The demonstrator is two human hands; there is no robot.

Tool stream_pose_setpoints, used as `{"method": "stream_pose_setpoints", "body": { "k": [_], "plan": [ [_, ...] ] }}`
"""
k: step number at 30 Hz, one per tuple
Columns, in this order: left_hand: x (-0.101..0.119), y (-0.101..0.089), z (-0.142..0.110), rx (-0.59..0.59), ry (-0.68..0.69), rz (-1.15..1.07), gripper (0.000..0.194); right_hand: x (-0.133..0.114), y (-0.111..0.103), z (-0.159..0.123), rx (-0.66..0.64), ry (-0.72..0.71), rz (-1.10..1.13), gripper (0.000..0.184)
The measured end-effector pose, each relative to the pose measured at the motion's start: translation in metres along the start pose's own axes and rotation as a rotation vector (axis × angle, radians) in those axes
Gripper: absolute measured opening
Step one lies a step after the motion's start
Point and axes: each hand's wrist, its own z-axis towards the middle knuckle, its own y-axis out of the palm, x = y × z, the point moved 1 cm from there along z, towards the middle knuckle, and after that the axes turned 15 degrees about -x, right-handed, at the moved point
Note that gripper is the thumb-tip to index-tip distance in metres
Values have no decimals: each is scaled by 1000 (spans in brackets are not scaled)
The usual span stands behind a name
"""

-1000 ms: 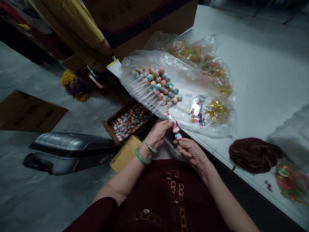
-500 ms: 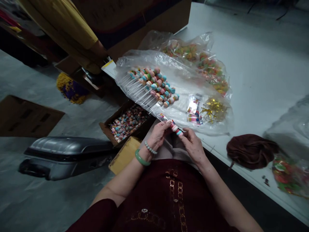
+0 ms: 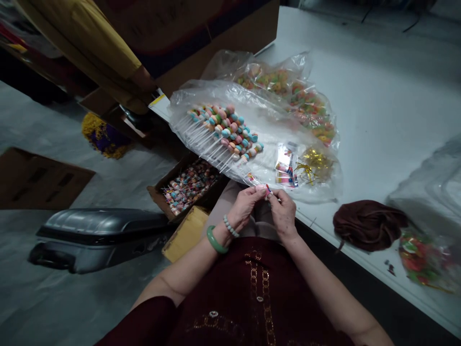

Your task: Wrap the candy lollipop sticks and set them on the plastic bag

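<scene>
In front of my lap, my left hand [image 3: 246,206] and my right hand [image 3: 284,214] meet with their fingertips pinched. Between them is a candy skewer in a clear printed wrapper [image 3: 251,178]. Fingers cover most of the candies, and only a little pink and red shows. Past the hands, a pile of candy skewers [image 3: 230,127] with white sticks lies on a clear plastic sheet [image 3: 266,113]. To its right are a stack of printed wrappers [image 3: 285,166] and a bunch of gold twist ties [image 3: 317,161].
Bags of colourful candy [image 3: 306,101] lie farther back on the white table [image 3: 374,96]. A dark brown cloth [image 3: 367,225] sits at right. Below the table's left edge stands a carton of wrapped candy skewers [image 3: 190,187], near a grey suitcase [image 3: 97,235]. Another person's yellow sleeve [image 3: 104,38] shows upper left.
My right hand has come up against my left, and the fingers now hide the candies that showed between them. The wrapper end has shifted slightly right.
</scene>
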Motion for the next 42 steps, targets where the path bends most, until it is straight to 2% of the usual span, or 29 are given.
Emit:
{"method": "stream_pose_setpoints", "body": {
  "k": [3,7,11,15,18,20,22,27,30,35,37,39,42],
  "plan": [
    [8,7,3,-22,-38,-21,37,-5,-4,5,-7,42,179,22],
    [41,15,4,-148,-147,-91,34,-22,-15,7,-102,112,452,24],
    [69,23,10,-194,-99,-130,42,-38,-29,12,-144,92,550,24],
    [70,36,23,-114,-11,-79,32,-44,-41,21,-153,-7,419,21],
    [66,46,32,-59,43,-141,27,-47,-50,22,-91,-208,122,17],
    [65,52,37,-60,53,-190,26,-49,-53,22,-33,-331,-85,15],
    [66,56,40,-75,45,-219,25,-50,-54,22,16,-396,-221,16],
    [65,60,44,-115,53,-231,31,-50,-53,31,1,-456,-277,17],
    [65,60,46,-123,57,-200,35,-50,-50,38,7,-414,-183,15],
    [63,62,50,-101,41,-139,39,-50,-38,51,122,-151,142,20],
    [63,63,51,-108,36,-142,40,-51,-34,55,181,-105,204,21],
    [63,62,51,-118,28,-151,39,-52,-33,56,217,-101,192,21],
    [67,57,51,-85,12,-166,33,-57,-36,52,84,-166,7,22]
  ]
}}
